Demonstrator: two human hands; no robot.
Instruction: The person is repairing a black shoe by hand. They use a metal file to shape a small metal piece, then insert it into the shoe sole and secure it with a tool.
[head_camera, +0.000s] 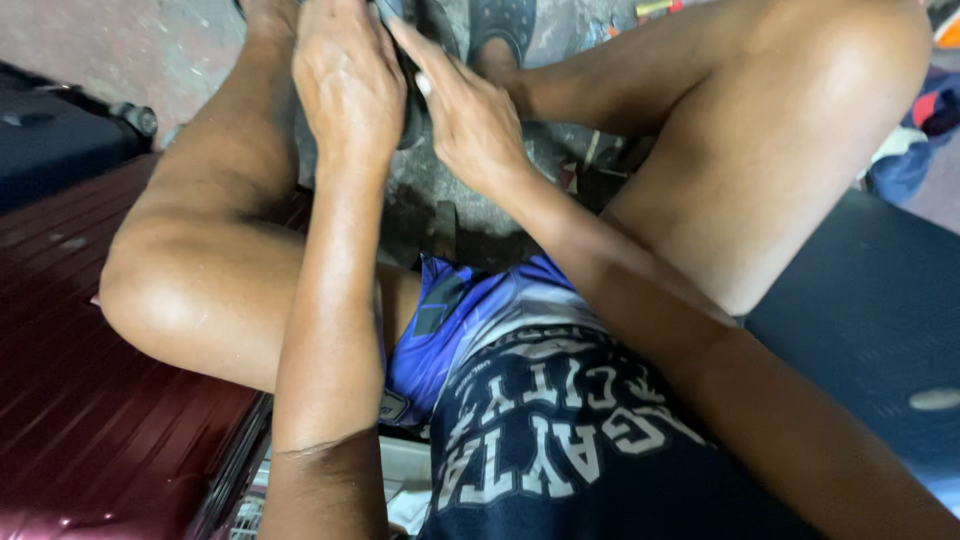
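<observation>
Dark object, gripped between both hands

a grey, stained concrete floor carries everything. a dark red ribbed suitcase lies on it at the left, a black wheeled case behind that, and a dark blue case at the right.

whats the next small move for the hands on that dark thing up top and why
Probably tilt the dark object toward the camera before doing more. Both hands, left hand and right hand, are pressed around it between the knees, and they cover nearly all of it, so what it is and how it sits cannot be told. The top edge of the view also cuts it off.
</observation>
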